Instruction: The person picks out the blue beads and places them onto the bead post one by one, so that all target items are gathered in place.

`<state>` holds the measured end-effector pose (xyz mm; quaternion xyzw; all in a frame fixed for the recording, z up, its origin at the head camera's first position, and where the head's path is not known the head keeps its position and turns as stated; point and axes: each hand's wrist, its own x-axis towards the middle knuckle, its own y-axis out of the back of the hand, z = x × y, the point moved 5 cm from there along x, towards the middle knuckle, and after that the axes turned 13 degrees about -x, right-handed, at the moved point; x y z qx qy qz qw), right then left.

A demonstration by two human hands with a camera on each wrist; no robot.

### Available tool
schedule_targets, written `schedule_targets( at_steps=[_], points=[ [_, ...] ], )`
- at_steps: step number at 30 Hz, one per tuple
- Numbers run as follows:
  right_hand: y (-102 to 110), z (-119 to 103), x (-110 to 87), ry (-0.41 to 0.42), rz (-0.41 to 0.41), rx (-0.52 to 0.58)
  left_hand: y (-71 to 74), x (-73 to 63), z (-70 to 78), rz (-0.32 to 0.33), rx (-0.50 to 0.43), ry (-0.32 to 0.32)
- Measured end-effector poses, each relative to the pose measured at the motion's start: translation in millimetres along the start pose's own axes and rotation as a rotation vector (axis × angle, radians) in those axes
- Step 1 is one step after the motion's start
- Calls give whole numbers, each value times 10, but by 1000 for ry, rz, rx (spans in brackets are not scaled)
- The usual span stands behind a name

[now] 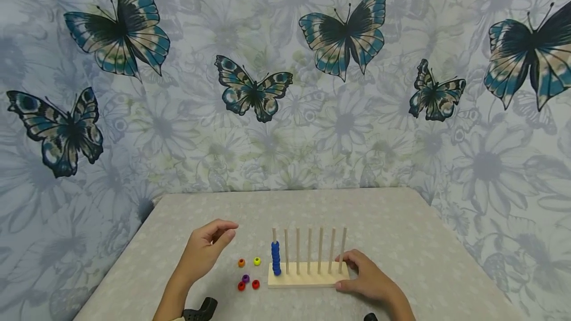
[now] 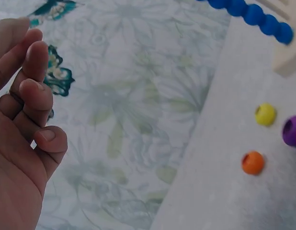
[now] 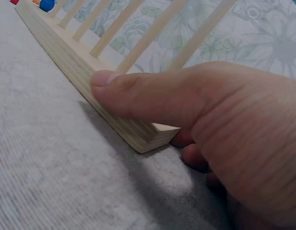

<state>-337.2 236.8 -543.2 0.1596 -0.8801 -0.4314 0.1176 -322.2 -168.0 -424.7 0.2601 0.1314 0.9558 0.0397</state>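
A pale wooden peg rack [image 1: 312, 281] with a row of upright rods stands on the table. Its leftmost rod carries a stack of blue beads [image 1: 275, 259]; the other rods are bare. My right hand [image 1: 368, 281] grips the right end of the base, thumb along the front edge and fingers behind. Left of the rack, my left hand [image 1: 200, 254] is raised over the table, its fingers loosely bent with nothing visible in them. Between that hand and the rack lie an orange bead [image 2: 253, 163], a yellow bead [image 2: 266, 114], a purple bead [image 1: 246, 278] and two red beads [image 1: 256, 284].
The table [image 1: 379, 222] has a light patterned cover. Behind it rises a wall [image 1: 343, 157] with flowers and butterflies. Dark wrist devices show near both wrists, the left one [image 1: 200, 309] more fully.
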Motion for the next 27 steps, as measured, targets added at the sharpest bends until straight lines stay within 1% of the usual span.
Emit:
schedule_targets(
  at_steps=[2, 5, 7, 9, 12, 17, 19, 23, 27],
  points=[
    [0, 20, 12, 4, 3, 3, -3, -40, -104, 20, 12, 20],
    [1, 43, 10, 4, 3, 11, -58, -116, -255, 53, 46, 32],
    [-8, 56, -1, 3, 4, 18, -97, -179, -342, 64, 90, 28],
    [-21, 61, -8, 2, -3, 25, -121, -241, -416, 74, 142, 45],
    [-37, 67, -9, 1, -14, 21, -146, -300, -503, 38, 183, 92],
    [8, 69, 0, -5, 0, 20, -232, -321, -577, -48, 161, 164],
    [4, 60, 8, -5, -3, 27, -236, -330, -591, -57, 177, 184],
    [-19, 58, 8, -24, -21, 22, -235, -352, -651, -62, 207, 244],
    [-19, 64, -5, -40, -24, 5, -245, -366, -697, -67, 205, 269]
  ],
)
